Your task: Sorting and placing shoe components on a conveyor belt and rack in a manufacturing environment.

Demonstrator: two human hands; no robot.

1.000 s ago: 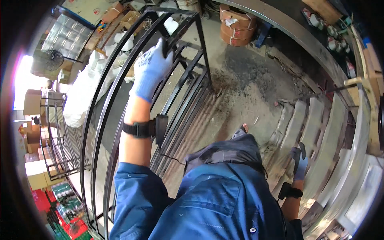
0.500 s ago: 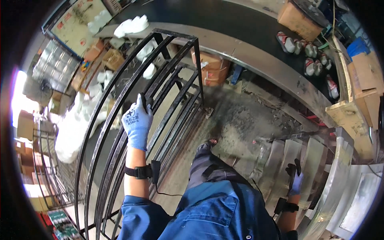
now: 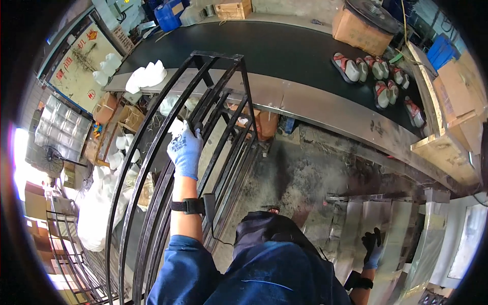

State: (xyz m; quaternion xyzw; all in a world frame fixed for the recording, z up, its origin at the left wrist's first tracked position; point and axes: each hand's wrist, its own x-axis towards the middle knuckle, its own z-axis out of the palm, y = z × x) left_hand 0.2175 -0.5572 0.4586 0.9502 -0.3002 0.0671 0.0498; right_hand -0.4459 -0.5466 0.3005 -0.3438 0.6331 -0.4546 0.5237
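A brown cardboard box (image 3: 362, 31) stands at the far edge of the long dark worktop (image 3: 284, 51), with a round dark disc lying on top of it; what is inside cannot be seen. A small wooden crate (image 3: 233, 9) and a blue plastic canister (image 3: 168, 18) sit beyond the worktop's far end, their contents hidden. More brown cartons (image 3: 460, 96) are stacked at the right end, and another carton (image 3: 262, 124) sits under the worktop's metal edge. On the worktop lie several pairs of pale sandals with red straps (image 3: 378, 76) and a heap of white moulded pieces (image 3: 146, 76). On the left wall hangs a pale rectangular sign (image 3: 81, 68) with red diamond-shaped labels at its corners. Below it lie white sacks (image 3: 96, 218) and further cartons on the floor.

The black metal rack (image 3: 203, 127) stands upright on the grey concrete floor, in front of the worktop and to the person's left. It is an open frame of thin dark bars, with long curved uprights and short cross-rungs, and nothing is loaded on it. The left hand (image 3: 184, 150), in a light blue glove, has its fingers (image 3: 190, 133) wrapped tight around one of the rack's bars. The right hand (image 3: 373, 246), in a dark glove, hangs low beside shiny sheet-metal panels (image 3: 386, 239), its fingers loosely curled and holding nothing.
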